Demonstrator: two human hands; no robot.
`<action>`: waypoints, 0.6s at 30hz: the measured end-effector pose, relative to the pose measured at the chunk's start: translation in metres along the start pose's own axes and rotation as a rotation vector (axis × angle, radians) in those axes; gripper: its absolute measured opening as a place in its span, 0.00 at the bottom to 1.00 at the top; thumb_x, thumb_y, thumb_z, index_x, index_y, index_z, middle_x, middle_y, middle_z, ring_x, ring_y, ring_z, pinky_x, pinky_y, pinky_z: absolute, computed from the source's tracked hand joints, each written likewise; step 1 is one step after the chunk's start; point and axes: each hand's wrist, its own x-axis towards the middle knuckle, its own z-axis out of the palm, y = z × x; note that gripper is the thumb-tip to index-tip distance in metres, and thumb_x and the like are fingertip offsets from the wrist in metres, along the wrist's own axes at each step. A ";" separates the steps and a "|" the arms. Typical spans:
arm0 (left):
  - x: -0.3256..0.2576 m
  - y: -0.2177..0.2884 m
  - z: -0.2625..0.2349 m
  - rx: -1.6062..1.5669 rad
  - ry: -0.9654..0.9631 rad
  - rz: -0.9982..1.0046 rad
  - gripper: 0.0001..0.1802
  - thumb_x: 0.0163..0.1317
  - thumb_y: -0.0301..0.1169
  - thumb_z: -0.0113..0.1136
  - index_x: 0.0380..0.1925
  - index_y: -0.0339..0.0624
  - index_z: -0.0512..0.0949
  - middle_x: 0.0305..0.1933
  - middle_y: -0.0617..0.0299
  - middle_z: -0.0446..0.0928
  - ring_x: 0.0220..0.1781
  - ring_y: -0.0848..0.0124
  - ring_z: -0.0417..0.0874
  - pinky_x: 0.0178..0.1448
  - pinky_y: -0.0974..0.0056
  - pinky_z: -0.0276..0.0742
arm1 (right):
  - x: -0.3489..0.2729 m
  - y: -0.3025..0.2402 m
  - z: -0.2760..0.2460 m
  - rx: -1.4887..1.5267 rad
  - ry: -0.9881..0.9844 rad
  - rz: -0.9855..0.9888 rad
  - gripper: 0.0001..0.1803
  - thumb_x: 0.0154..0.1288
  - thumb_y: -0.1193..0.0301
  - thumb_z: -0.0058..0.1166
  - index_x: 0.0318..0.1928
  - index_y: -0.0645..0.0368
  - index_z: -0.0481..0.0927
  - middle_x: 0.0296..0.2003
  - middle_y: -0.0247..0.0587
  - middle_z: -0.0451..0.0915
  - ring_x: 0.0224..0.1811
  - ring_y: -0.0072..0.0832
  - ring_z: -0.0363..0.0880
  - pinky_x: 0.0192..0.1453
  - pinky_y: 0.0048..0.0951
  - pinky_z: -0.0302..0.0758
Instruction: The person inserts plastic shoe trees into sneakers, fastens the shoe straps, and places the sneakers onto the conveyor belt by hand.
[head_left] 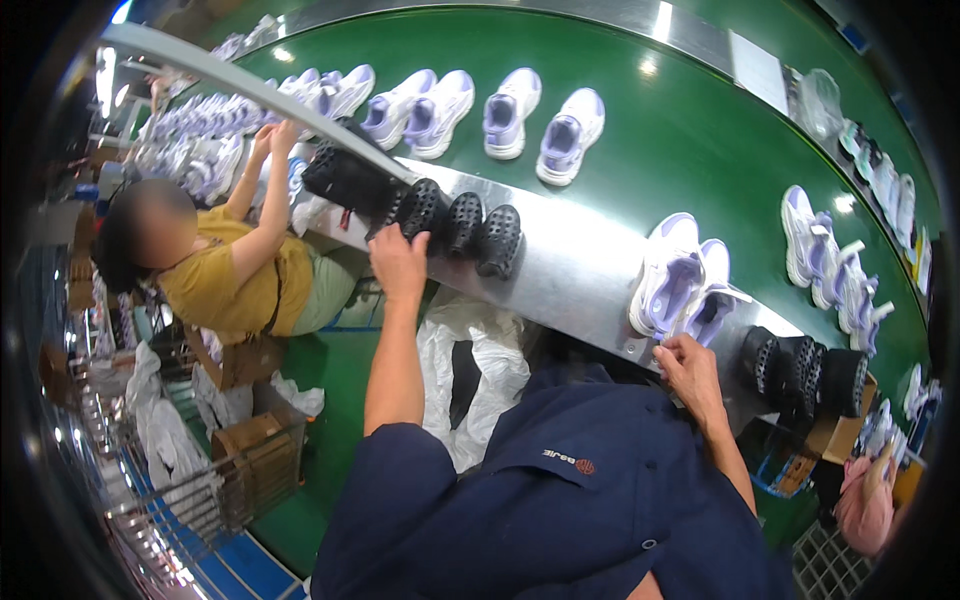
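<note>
My left hand point(397, 262), centre frame, rests fingers curled on a black perforated insert point(420, 208); grip unclear. My right hand point(690, 365), lower right, pinches a white-lilac shoe point(668, 285), fingertips hidden. White plastic bag point(470, 375) below, partly covered.

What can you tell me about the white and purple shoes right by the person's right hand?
The white and purple shoes are a pair of sneakers with white outsides and pale purple linings. They lie close together on the silver metal ledge beside the green belt, their openings showing and their tongues sticking out. They look soft and padded. The right hand touches the nearer shoe's edge with its fingers. Black holed pieces sit just to their right.
</note>
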 end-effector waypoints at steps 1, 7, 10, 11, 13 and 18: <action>0.008 0.003 -0.002 -0.002 -0.047 -0.046 0.23 0.56 0.41 0.71 0.45 0.36 0.81 0.44 0.47 0.81 0.48 0.46 0.77 0.53 0.48 0.73 | 0.002 -0.006 0.000 -0.069 -0.014 -0.051 0.15 0.66 0.67 0.62 0.40 0.70 0.80 0.24 0.46 0.83 0.25 0.26 0.81 0.32 0.29 0.77; 0.021 0.113 -0.101 -0.164 0.174 0.023 0.19 0.56 0.34 0.71 0.44 0.36 0.79 0.45 0.49 0.79 0.50 0.50 0.75 0.54 0.49 0.71 | 0.015 -0.040 0.014 0.313 0.037 -0.126 0.25 0.70 0.62 0.60 0.55 0.72 0.74 0.39 0.47 0.85 0.35 0.31 0.84 0.41 0.29 0.79; -0.004 0.208 -0.099 -0.505 0.055 0.306 0.21 0.54 0.34 0.72 0.45 0.34 0.79 0.46 0.51 0.79 0.51 0.53 0.77 0.56 0.52 0.72 | 0.033 -0.062 0.042 0.769 -0.013 -0.020 0.25 0.71 0.59 0.59 0.52 0.72 0.74 0.40 0.46 0.84 0.35 0.31 0.84 0.40 0.29 0.81; -0.017 0.233 -0.093 -0.602 -0.054 0.411 0.22 0.53 0.34 0.72 0.45 0.35 0.79 0.47 0.51 0.79 0.52 0.52 0.77 0.57 0.53 0.72 | 0.032 -0.059 0.041 0.773 -0.005 -0.024 0.25 0.71 0.59 0.59 0.52 0.72 0.74 0.40 0.46 0.84 0.35 0.31 0.84 0.40 0.29 0.81; -0.035 0.271 -0.083 -0.895 -0.169 0.503 0.24 0.53 0.35 0.72 0.48 0.33 0.79 0.52 0.48 0.77 0.55 0.50 0.77 0.58 0.53 0.74 | 0.030 -0.049 0.035 1.009 -0.077 0.069 0.23 0.71 0.56 0.59 0.47 0.68 0.76 0.38 0.45 0.83 0.34 0.28 0.84 0.38 0.29 0.82; -0.035 0.304 -0.052 -1.339 -0.791 -0.137 0.29 0.62 0.44 0.67 0.56 0.34 0.75 0.60 0.48 0.73 0.58 0.56 0.76 0.55 0.57 0.76 | 0.005 -0.019 -0.008 0.847 -0.302 0.209 0.20 0.69 0.57 0.58 0.45 0.65 0.77 0.34 0.43 0.83 0.31 0.29 0.84 0.36 0.27 0.80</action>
